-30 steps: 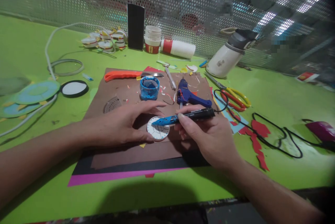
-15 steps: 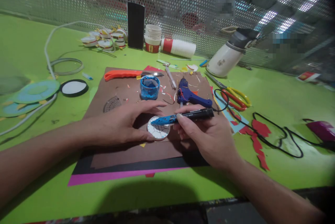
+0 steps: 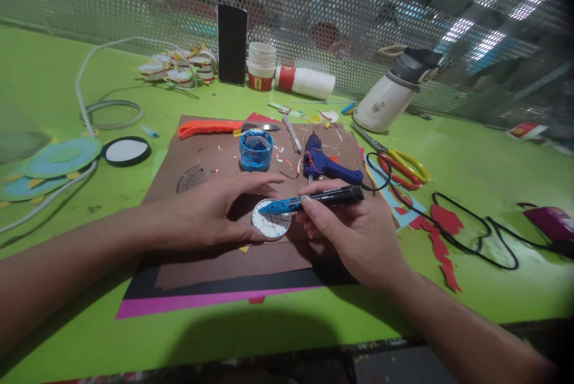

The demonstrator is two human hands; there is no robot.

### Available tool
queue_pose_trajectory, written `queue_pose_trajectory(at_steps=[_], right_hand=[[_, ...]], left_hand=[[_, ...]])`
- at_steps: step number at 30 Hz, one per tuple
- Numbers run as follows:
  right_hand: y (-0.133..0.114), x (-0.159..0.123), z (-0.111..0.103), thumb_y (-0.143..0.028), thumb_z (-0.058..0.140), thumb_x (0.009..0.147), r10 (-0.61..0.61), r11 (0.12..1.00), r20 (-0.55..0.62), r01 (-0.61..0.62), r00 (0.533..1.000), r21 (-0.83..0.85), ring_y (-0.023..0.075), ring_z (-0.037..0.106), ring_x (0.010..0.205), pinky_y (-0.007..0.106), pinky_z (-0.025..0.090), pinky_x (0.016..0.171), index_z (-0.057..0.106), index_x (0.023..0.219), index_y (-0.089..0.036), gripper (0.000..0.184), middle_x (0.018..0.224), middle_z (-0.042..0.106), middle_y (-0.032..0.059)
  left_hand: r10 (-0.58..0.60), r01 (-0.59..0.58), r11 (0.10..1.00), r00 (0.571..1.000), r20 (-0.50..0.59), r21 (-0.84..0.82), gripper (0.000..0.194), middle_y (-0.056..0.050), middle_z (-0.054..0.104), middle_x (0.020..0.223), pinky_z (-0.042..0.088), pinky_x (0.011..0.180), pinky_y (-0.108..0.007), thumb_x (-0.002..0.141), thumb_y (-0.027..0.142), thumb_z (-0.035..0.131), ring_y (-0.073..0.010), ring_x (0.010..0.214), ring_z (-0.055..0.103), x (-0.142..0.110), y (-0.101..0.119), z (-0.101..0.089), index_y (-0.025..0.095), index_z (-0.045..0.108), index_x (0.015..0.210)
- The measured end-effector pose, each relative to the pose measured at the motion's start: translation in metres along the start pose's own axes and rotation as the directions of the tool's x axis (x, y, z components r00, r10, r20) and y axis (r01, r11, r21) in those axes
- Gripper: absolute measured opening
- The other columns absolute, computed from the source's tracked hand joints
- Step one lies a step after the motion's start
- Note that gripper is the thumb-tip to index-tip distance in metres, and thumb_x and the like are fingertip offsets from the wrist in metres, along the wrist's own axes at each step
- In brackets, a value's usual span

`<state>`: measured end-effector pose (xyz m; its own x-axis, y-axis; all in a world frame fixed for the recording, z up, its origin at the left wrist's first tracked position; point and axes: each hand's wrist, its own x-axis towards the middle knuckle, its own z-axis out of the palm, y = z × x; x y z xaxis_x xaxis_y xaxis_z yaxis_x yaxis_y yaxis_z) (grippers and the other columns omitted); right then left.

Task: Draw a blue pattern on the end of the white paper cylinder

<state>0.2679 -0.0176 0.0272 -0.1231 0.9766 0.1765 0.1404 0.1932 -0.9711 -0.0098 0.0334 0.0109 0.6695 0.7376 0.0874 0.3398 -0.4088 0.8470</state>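
A round white disc (image 3: 270, 226) with dark lines and small blue dots lies on a sheet of brown card (image 3: 201, 261). My left hand (image 3: 219, 210) steadies it from the left, thumb at its lower edge and index finger stretched beyond its far side. Pinched in my right hand (image 3: 345, 222) is a black marker (image 3: 332, 196), its front half smeared with blue paint. Its tip points down-left and meets the disc's upper left part; whether it presses there I cannot tell. Just beyond the disc stands a small jar of blue paint (image 3: 256, 151).
An orange-handled knife (image 3: 210, 128), a blue glue gun (image 3: 329, 165) and paper scraps lie behind my hands. Scissors (image 3: 403, 168) and a black cord (image 3: 475, 240) are on the right. Farther back stand a phone (image 3: 232, 43), paper cups (image 3: 261, 67) and a white bottle (image 3: 385, 100).
The marker's rear end and my right hand have shifted very slightly left. The disc and my left hand look the same.
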Motion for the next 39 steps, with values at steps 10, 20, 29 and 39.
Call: queue_pose_trajectory(at_steps=[10, 20, 29, 39], right_hand=[[-0.015, -0.001, -0.002, -0.042, 0.105, 0.104, -0.062, 0.994, 0.048, 0.066, 0.997, -0.082, 0.0304, 0.094, 0.092, 0.041, 0.081, 0.083, 0.088, 0.1, -0.029, 0.022, 0.073, 0.078, -0.0011], [-0.023, -0.001, -0.005, -0.023, 0.094, 0.103, -0.285, 0.907, 0.135, 0.313, 0.949, -0.282, 0.0242, 0.094, 0.085, 0.032, 0.078, 0.081, 0.092, 0.101, -0.028, 0.005, 0.098, 0.099, 0.0037], [-0.013, -0.006, -0.004, -0.027, 0.093, 0.108, -0.266, 0.93, 0.009, 0.259, 0.964, -0.262, 0.0234, 0.089, 0.08, 0.036, 0.078, 0.085, 0.092, 0.104, -0.029, 0.004, 0.091, 0.094, 0.0015], [-0.007, -0.003, -0.003, -0.015, 0.091, 0.106, -0.366, 0.902, 0.013, 0.358, 0.93, -0.241, 0.0215, 0.094, 0.083, 0.031, 0.079, 0.086, 0.089, 0.105, -0.026, 0.011, 0.094, 0.096, 0.0011]], left_hand=[[-0.046, 0.046, 0.998, 0.999, -0.011, 0.049, 0.091, -0.012, 0.094, 0.163, 0.069, 0.134, -0.058, 0.102, 0.058, 0.099, -0.0443, 0.148, 0.088, -0.001, 0.001, -0.001, 0.034, 0.073, 0.186], [-0.056, 0.056, 0.998, 0.998, -0.023, 0.034, 0.09, -0.011, 0.09, 0.17, 0.066, 0.139, -0.059, 0.101, 0.064, 0.101, -0.0434, 0.151, 0.087, -0.003, -0.006, 0.001, 0.037, 0.073, 0.183], [-0.048, 0.049, 0.999, 0.999, -0.015, 0.02, 0.091, -0.01, 0.093, 0.163, 0.068, 0.136, -0.059, 0.099, 0.064, 0.101, -0.0452, 0.15, 0.087, 0.0, -0.004, 0.0, 0.039, 0.074, 0.182], [-0.037, 0.037, 0.999, 0.999, 0.006, -0.003, 0.091, -0.012, 0.093, 0.161, 0.066, 0.136, -0.058, 0.101, 0.055, 0.097, -0.0428, 0.146, 0.088, -0.001, -0.003, 0.001, 0.032, 0.07, 0.185]])
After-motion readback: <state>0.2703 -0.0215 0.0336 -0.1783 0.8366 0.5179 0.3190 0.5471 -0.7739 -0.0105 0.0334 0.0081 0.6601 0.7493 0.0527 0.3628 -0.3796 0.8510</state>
